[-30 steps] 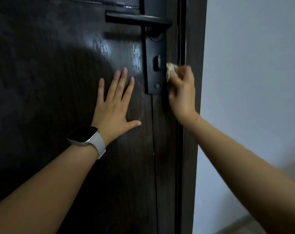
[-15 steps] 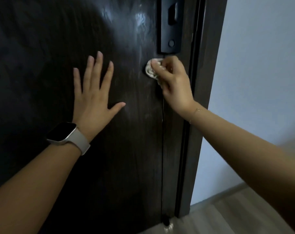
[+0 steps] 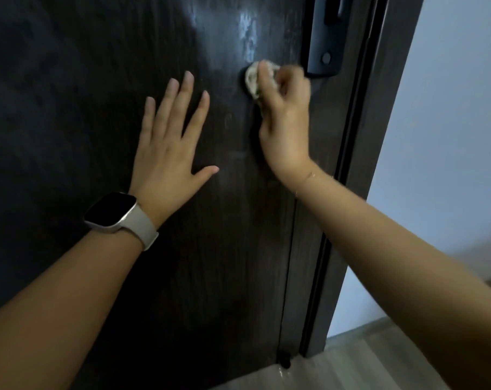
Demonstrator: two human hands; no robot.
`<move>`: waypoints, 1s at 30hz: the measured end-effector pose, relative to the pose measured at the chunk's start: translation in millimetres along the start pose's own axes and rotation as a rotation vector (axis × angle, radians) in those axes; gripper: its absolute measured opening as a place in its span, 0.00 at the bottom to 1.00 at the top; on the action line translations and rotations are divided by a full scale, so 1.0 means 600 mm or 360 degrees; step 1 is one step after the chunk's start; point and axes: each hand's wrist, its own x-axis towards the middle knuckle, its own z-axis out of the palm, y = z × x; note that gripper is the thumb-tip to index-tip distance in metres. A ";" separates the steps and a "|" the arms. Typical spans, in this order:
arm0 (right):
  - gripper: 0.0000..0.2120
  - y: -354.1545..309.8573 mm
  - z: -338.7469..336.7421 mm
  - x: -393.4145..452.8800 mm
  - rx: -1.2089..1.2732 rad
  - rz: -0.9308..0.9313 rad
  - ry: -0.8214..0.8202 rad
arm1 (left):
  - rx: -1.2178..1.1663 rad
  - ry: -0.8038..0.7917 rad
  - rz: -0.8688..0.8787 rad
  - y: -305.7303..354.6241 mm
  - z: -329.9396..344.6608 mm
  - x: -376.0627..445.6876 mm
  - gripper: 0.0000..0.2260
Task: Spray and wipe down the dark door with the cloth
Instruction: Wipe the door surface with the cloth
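The dark wood-grain door [image 3: 83, 94] fills the left and middle of the view, with wet, shiny streaks near its top. My right hand [image 3: 286, 119] is closed around a small, bunched pale cloth [image 3: 252, 80] and presses it against the door just left of and below the black lock plate [image 3: 324, 46]. My left hand [image 3: 171, 153] lies flat on the door with fingers spread, to the left of the cloth; a watch with a pale strap sits on that wrist.
The dark door frame [image 3: 379, 136] runs down the right side of the door. Beyond it is a pale wall [image 3: 449, 136]. Light wooden floor [image 3: 365, 361] shows at the bottom right, with a small black door stop [image 3: 284, 361] at the door's foot.
My right hand has carried the cloth down from beside the lock plate and leftwards across the door. My left hand stays flat on the door. The view has tilted down.
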 end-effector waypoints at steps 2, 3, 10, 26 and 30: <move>0.25 -0.014 0.012 -0.067 0.0055 -0.0207 -0.0146 | 0.0022 -0.0005 -0.0049 -0.016 -0.003 -0.015 0.48; 0.26 -0.018 0.010 -0.101 0.0075 -0.0318 -0.0271 | 0.0018 -0.0015 -0.0075 -0.023 -0.005 -0.023 0.49; 0.21 0.013 -0.021 0.026 -0.0011 -0.0151 -0.0033 | 0.0002 -0.0060 -0.0061 -0.047 0.001 -0.043 0.49; 0.24 -0.089 0.022 0.023 0.0142 -0.0228 -0.0094 | 0.0030 -0.0090 -0.0535 -0.154 -0.048 -0.150 0.50; 0.29 -0.147 0.047 0.089 0.0255 0.0188 0.0167 | -0.0022 -0.0147 -0.0636 -0.183 -0.053 -0.169 0.55</move>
